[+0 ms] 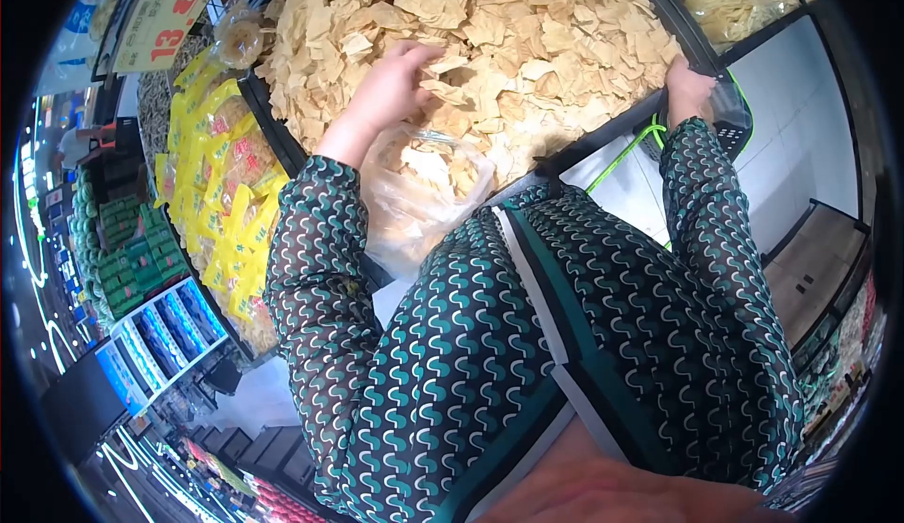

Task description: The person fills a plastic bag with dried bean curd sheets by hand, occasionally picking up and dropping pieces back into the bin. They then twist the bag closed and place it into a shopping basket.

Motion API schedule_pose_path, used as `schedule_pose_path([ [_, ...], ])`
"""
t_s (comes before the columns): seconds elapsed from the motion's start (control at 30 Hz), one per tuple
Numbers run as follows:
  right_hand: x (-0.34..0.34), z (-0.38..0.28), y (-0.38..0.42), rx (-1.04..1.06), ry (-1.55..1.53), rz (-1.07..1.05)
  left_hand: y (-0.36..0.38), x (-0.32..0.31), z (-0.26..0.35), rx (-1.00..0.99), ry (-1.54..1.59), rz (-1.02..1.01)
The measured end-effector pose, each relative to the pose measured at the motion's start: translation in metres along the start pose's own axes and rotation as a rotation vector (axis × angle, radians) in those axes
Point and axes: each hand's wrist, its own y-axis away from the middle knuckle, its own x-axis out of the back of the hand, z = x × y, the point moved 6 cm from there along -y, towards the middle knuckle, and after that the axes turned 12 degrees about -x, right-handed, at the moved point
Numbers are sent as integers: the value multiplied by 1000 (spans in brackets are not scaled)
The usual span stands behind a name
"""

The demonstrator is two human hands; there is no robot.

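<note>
A wide black-edged bin [603, 132] is heaped with pale yellow, thin flakes that look like dried tofu skin [556, 24]. Over the left part of the heap, my left hand [395, 85] has its fingers curled round a few of these flakes [447, 90]. Just below that hand, a clear plastic bag [391, 208] with flakes inside rests against the bin's front edge. My right hand [689, 88] is closed on the bin's rim at the right front corner. Close under it hangs a dark basket [733, 123] with a bright green handle [626, 158].
Yellow packaged bags [221, 175] fill the display to the left. A price sign [169, 15] reading 13.8 stands at the upper left. More packed dried goods [739, 0] lie at the upper right. Pale floor tiles [791, 99] show at the right.
</note>
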Motion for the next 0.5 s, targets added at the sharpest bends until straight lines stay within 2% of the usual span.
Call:
schedule_pose_path([
  [0.07, 2, 0, 1, 10, 0, -13, 9, 15, 5, 31, 51, 13],
  [0.13, 4, -2, 3, 20, 6, -25, 20, 27, 13, -50, 177, 63],
  [0.17, 4, -2, 4, 15, 9, -20, 27, 28, 16, 44, 352, 17],
  [0.2, 4, -2, 5, 11, 13, -15, 34, 24, 16, 49, 356, 17],
  [0.27, 8, -2, 9, 5, 10, -31, 47, 14, 21, -82, 351, -42],
  [0.3, 10, -4, 12, -4, 1, -44, 56, 8, 22, -5, 354, -167],
  [0.33, 9, -4, 13, -1, -1, -46, 64, 0, 18, -80, 250, -271],
  [0.4, 10, -4, 12, -2, -1, -42, 84, -16, 8, 77, 249, -466],
  [0.43, 10, -4, 11, 1, 0, -42, 91, -17, 7, 78, 251, -464],
  [0.5, 10, -4, 11, -8, 12, -43, 105, -17, 11, 229, -29, -665],
])
